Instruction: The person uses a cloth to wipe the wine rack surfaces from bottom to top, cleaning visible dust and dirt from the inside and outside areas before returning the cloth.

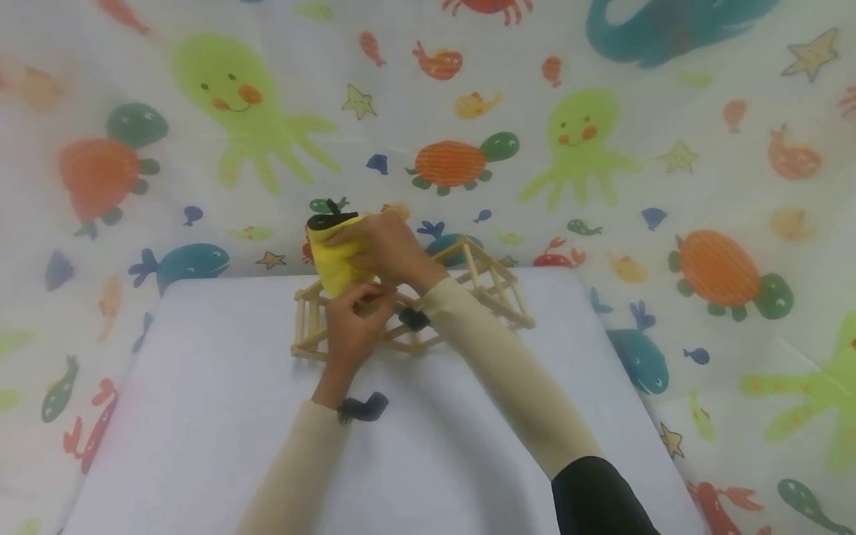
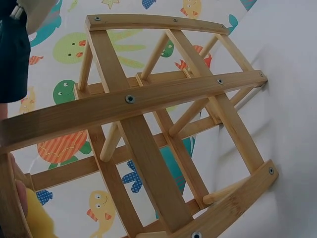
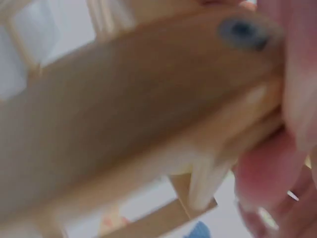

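A light wooden rack [image 1: 478,279] of slats, dowels and screws stands on the white table. My right hand [image 1: 394,249] holds a yellow cloth [image 1: 334,260] with black trim above the rack's left part. The left hand [image 1: 354,323] grips a wooden bar just below the cloth, its thumb and fingers curled. From the left wrist, the rack's crossed slats [image 2: 148,168] fill the view, and a bit of yellow cloth [image 2: 39,218] shows at the lower left. A large blurred wooden bar [image 3: 124,104] spans the right wrist view, with fingers [image 3: 270,173] against its right end.
The white tabletop [image 1: 221,416] stretches out in front of the rack and to both sides. Behind it hangs a curtain [image 1: 374,82] printed with sea animals. Dark straps [image 1: 364,407] sit at the wrists.
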Demonstrator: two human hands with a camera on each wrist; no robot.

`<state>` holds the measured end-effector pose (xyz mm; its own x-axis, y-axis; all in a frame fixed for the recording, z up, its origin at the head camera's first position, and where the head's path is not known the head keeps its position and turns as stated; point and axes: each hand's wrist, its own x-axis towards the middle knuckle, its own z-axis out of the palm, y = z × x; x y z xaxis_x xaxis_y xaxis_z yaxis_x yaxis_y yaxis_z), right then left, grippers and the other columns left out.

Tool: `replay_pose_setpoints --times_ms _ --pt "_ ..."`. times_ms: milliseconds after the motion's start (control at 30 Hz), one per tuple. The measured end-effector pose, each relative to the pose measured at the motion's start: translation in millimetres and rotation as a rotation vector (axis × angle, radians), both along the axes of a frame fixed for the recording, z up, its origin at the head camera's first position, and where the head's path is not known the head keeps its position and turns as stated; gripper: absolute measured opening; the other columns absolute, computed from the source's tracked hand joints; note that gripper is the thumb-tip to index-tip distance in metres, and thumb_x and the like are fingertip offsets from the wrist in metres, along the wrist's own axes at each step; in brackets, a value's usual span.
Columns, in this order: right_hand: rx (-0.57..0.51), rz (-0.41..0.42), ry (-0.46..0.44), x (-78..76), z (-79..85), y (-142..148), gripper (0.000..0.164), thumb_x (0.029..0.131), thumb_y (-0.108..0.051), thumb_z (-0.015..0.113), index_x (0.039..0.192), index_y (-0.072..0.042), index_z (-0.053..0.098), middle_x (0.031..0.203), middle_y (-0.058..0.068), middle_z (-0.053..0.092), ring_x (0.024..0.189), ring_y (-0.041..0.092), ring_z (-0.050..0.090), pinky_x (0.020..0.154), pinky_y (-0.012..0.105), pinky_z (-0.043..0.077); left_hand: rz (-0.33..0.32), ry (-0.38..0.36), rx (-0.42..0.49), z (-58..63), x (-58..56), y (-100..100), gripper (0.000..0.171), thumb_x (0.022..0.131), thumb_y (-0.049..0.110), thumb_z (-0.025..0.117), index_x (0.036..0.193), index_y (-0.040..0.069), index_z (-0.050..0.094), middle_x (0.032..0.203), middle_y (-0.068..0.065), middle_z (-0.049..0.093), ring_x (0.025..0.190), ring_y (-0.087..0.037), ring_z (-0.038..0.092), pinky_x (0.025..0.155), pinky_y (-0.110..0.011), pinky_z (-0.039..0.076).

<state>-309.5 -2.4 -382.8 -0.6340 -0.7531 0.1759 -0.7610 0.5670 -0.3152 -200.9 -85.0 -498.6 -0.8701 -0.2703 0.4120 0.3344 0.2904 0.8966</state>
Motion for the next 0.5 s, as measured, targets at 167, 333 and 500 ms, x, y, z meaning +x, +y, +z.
replay_pose_setpoints --times_ms 167,333,500 --pt "0.133 0.025 -0.120 -5.8 -13.2 -10.1 0.047 0.093 -0.012 0.078 0.133 -0.037 0.074 0.132 -0.010 0.075 0.086 0.013 0.056 0.076 0.023 0.045 0.031 -0.016 -0.010 -0.3 1.6 -1.6 0.016 0.093 0.025 0.083 0.097 0.010 0.077 0.100 -0.004 0.078 0.094 -0.014 0.067 0.084 -0.023 0.051" --pt "0.235 -0.001 0.040 -7.2 -12.9 -13.5 0.046 0.092 -0.015 0.074 0.132 -0.038 0.075 0.127 -0.014 0.078 0.081 0.014 0.057 0.086 0.030 0.043 -0.014 -0.034 0.014 -0.9 1.4 -2.6 0.018 0.096 0.030 0.081 0.099 0.012 0.076 0.104 0.000 0.078 0.098 -0.012 0.065 0.090 -0.023 0.052" --pt "0.178 -0.106 0.199 -2.3 1.6 -5.6 0.044 0.093 -0.017 0.078 0.130 -0.041 0.075 0.121 -0.015 0.079 0.093 0.014 0.067 0.104 0.039 0.044 -0.026 -0.014 0.016 1.7 -1.0 -5.1 0.015 0.095 0.026 0.082 0.103 0.013 0.079 0.107 0.000 0.080 0.099 -0.013 0.067 0.092 -0.028 0.054"
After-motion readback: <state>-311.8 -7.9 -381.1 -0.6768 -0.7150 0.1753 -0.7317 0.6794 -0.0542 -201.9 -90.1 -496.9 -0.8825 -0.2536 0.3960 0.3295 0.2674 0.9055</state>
